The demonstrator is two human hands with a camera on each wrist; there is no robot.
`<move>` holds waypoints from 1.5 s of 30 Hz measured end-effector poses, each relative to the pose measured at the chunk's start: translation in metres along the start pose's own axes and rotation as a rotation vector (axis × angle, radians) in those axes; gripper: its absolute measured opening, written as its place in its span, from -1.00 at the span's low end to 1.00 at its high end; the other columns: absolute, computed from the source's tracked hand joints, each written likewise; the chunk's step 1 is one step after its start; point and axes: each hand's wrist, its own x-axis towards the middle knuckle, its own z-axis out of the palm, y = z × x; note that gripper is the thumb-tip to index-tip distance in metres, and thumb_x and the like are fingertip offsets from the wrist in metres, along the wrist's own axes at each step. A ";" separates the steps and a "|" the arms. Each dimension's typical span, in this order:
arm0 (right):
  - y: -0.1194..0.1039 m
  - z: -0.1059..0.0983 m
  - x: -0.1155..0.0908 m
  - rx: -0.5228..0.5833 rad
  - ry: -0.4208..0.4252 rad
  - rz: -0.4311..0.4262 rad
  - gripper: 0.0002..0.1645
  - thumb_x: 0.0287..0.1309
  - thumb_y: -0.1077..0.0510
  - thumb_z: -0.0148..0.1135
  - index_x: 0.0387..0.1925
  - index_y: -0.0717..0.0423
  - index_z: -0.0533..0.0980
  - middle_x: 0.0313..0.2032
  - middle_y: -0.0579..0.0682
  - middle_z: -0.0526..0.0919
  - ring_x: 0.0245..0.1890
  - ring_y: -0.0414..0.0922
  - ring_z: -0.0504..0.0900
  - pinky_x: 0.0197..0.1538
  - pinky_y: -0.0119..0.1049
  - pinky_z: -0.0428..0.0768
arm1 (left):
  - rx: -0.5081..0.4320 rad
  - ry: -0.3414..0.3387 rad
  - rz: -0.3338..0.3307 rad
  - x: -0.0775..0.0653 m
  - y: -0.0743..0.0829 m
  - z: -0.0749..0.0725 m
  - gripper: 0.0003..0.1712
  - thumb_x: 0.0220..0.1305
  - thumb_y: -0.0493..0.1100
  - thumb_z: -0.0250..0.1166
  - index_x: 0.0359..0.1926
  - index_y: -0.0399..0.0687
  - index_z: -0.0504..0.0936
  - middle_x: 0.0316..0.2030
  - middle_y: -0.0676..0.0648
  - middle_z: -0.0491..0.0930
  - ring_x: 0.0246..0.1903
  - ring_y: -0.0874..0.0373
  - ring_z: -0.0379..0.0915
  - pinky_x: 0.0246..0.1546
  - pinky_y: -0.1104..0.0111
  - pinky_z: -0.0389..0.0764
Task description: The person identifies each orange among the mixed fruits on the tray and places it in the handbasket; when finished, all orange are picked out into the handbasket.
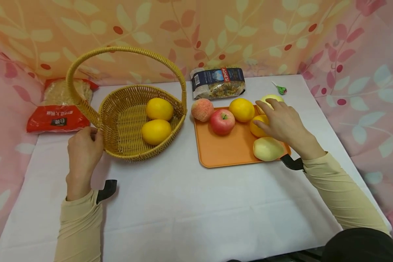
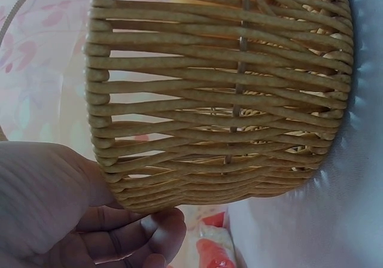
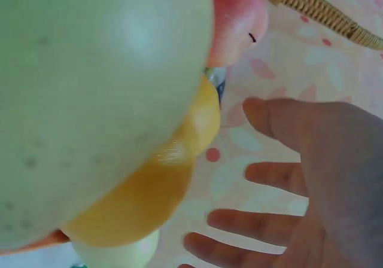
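Orange in colour, a shallow tray [image 1: 227, 151] of fruit lies on a white-covered table [image 1: 183, 218], with a person's right hand [image 1: 284, 123] over its right side. That hand is spread wide, thumb apart from the fingers, above a yellow fruit [image 1: 257, 132]; it grips nothing, and I cannot tell whether it touches the fruit. Left of the tray stands a wicker basket [image 1: 129, 125]; the left hand [image 1: 85, 149] pinches its rim on the side away from the tray.

The step in hand appears to be reaching for the yellow fruit while steadying the basket. The next move likely calls for curling the fingers round that fruit without nudging the pale pear-shaped fruit [image 1: 268, 149] at the tray's near right corner.

The yellow fruit looks rounded and smooth, partly screened by the hand. The basket is golden brown and upright, open-woven in its wall, with a tall arched handle [image 1: 127, 50]. Two similar yellow fruits [image 1: 159, 109] lie in it, on the side nearest the tray. A red apple [image 1: 222, 122] sits toward the tray's left end.
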 end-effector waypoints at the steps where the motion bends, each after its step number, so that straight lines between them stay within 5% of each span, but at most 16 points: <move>1: 0.001 0.002 0.000 0.007 -0.031 0.012 -0.27 0.21 -0.13 0.24 0.33 0.08 0.33 0.18 0.33 0.45 0.05 0.33 0.48 -0.10 0.28 0.50 | -0.001 -0.003 -0.003 0.000 0.000 0.000 -0.57 0.38 -0.17 0.00 -0.09 -0.50 0.59 -0.34 -0.42 0.58 -0.41 -0.21 0.44 -0.59 0.40 0.29; 6: 0.001 0.007 0.001 0.023 -0.141 0.044 -0.24 0.22 -0.20 0.18 0.35 0.07 0.33 0.17 0.30 0.44 0.03 0.29 0.49 -0.10 0.24 0.49 | -0.001 -0.018 -0.010 -0.001 -0.001 0.000 -0.58 0.38 -0.17 -0.01 -0.09 -0.50 0.59 -0.34 -0.42 0.58 -0.42 -0.20 0.44 -0.58 0.37 0.31; 20: 0.003 0.018 0.003 0.009 -0.279 0.169 -0.13 0.16 -0.26 0.14 0.35 0.16 0.25 0.00 0.31 0.46 -0.16 0.28 0.56 -0.21 0.25 0.54 | 0.004 -0.004 -0.016 -0.002 -0.002 0.001 -0.59 0.37 -0.18 -0.01 -0.11 -0.48 0.60 -0.32 -0.42 0.59 -0.34 -0.26 0.44 -0.45 0.20 0.33; 35: 0.005 0.021 0.003 0.009 -0.253 0.156 -0.21 0.14 -0.23 0.18 0.21 0.23 0.34 -0.14 0.28 0.48 -0.29 0.25 0.55 -0.26 0.21 0.53 | 0.001 0.004 -0.005 -0.001 0.000 0.001 -0.58 0.37 -0.18 -0.01 -0.09 -0.49 0.60 -0.31 -0.44 0.60 -0.36 -0.25 0.47 -0.50 0.29 0.33; 45: 0.001 0.008 0.000 0.039 -0.166 0.154 -0.23 0.13 -0.22 0.18 0.23 0.16 0.34 -0.07 0.29 0.48 -0.26 0.25 0.54 -0.25 0.23 0.54 | 0.004 0.008 0.002 -0.001 0.002 0.000 -0.58 0.38 -0.18 -0.01 -0.11 -0.49 0.61 -0.32 -0.43 0.60 -0.37 -0.24 0.47 -0.51 0.30 0.34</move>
